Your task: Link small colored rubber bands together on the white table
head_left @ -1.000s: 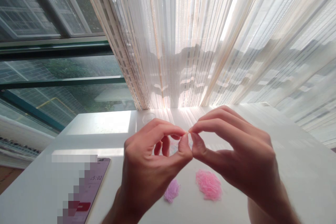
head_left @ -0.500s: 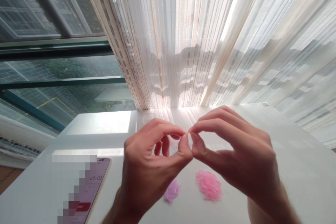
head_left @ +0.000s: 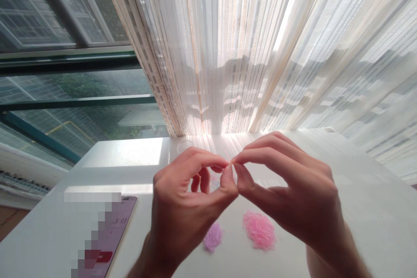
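Above the white table (head_left: 283, 260), my left hand (head_left: 192, 200) and my right hand (head_left: 289, 191) meet, thumbs and index fingertips pinched together. Whatever sits between the fingertips is too small to make out. Below the hands lies a heap of thin pink strips (head_left: 259, 230). A smaller heap of purple strips (head_left: 213, 237) is beside it, partly covered by my left wrist. Behind the fingers, some pale pink and clear material shows only in part, and I cannot tell what it is.
A phone (head_left: 119, 234) lies at the left of the table, its screen partly pixelated. At the back edge hangs a sheer striped curtain (head_left: 234, 52), with a window (head_left: 81, 82) to its left. A faint clear round object (head_left: 185, 145) rests near the back edge.
My right hand has shifted very slightly left, its fingertips staying pinched against those of my left hand. The heaps and the phone stay where they were.
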Demonstrator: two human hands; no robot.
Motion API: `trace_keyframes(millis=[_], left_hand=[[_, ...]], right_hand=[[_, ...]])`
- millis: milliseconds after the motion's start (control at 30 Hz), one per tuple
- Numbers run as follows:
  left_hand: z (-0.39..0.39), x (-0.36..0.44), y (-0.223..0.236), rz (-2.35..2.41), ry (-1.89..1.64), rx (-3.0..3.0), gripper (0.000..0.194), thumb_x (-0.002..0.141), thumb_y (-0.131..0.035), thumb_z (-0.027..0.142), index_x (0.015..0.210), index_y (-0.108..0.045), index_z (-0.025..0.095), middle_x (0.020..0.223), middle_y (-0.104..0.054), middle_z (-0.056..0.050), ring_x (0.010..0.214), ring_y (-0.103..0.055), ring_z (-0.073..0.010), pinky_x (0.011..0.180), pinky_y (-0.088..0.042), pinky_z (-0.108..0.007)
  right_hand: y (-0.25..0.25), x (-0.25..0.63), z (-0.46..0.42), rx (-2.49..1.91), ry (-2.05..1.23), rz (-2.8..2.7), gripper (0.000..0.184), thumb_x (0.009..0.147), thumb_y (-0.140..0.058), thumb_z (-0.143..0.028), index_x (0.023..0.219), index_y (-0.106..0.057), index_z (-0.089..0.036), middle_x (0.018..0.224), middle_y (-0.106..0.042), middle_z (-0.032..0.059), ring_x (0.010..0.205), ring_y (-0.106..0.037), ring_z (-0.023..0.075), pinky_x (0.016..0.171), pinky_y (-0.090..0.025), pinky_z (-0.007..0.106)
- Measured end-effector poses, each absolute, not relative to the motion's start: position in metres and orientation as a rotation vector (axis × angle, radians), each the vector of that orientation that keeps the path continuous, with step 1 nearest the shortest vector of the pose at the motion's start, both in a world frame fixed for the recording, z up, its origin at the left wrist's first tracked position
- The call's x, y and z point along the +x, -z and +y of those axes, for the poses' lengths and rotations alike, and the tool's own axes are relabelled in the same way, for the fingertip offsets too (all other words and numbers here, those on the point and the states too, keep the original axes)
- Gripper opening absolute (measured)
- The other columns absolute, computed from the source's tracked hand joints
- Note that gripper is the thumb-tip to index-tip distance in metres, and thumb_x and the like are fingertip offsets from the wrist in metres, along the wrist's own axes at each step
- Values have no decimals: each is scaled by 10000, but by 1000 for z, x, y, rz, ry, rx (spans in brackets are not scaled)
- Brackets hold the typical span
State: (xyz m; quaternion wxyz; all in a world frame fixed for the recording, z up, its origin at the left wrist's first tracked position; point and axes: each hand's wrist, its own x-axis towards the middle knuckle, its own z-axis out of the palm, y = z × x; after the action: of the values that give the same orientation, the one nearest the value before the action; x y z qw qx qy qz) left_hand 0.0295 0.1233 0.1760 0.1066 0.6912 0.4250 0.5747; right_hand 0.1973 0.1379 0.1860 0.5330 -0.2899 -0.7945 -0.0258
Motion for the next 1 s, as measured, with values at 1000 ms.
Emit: trace_keyframes(millis=[1000], left_hand=[[124, 30, -177, 1319, -1739, 1986, 108, 819, -727, 107, 784, -725, 210, 712, -666, 47, 512, -519, -59, 453, -467, -170]], right_hand=[[-186, 193, 139, -683, 136, -1829, 160, 859, -714, -30, 857, -697, -189, 755, -685, 22, 705, -602, 160, 626, -526, 318]])
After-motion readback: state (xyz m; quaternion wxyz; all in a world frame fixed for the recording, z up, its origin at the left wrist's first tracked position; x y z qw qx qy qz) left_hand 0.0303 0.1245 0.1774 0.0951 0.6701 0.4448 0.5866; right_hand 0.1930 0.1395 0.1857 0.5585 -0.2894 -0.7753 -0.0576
